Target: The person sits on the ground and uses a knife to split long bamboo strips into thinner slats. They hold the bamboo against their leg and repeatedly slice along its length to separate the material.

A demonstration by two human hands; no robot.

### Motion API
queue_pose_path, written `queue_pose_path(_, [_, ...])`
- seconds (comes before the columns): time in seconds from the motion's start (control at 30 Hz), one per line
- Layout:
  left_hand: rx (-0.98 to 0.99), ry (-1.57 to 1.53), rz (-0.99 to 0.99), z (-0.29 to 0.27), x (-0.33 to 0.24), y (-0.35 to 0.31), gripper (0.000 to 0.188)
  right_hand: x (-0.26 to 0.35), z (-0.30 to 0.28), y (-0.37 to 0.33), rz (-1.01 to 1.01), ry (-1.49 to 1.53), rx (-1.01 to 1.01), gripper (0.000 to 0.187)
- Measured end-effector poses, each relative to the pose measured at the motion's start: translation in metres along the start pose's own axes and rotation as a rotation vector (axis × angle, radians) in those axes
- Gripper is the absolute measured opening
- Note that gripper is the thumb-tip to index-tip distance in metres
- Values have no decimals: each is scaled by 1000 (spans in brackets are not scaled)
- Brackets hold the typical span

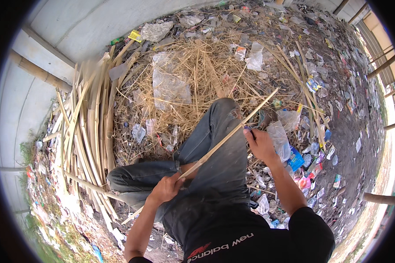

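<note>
A long, thin bamboo strip (219, 147) lies slantwise across my lap, from beside my left forearm up to the far right. My left hand (166, 188) is closed round its lower part. My right hand (261, 144) is closed beside the strip's upper part, over my raised knee. At its fingertips a small dark object (247, 128) meets the strip; most of it is hidden in the fingers, so I cannot tell its kind. The strip's far end sticks out past my right hand.
A pile of bamboo strips (92, 127) leans to my left, by a pale wall (70, 26). Straw-like shavings (197, 70) and a clear plastic sheet (169, 81) lie ahead. More strips (307, 87) and plastic litter (296, 160) are on the right.
</note>
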State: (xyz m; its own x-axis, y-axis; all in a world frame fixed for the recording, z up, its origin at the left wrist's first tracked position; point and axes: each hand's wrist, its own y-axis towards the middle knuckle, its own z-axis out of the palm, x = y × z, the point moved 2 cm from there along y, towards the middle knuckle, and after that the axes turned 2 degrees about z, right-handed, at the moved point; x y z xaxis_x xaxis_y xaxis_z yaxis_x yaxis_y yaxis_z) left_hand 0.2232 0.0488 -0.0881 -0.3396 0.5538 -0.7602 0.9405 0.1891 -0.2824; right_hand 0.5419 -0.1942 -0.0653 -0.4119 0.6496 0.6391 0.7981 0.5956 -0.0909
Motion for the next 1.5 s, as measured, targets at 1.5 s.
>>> queue_pose_path(1.5, [21,388,-126,-2,-55,27,16,-34,-14,30,258,-183,172,58])
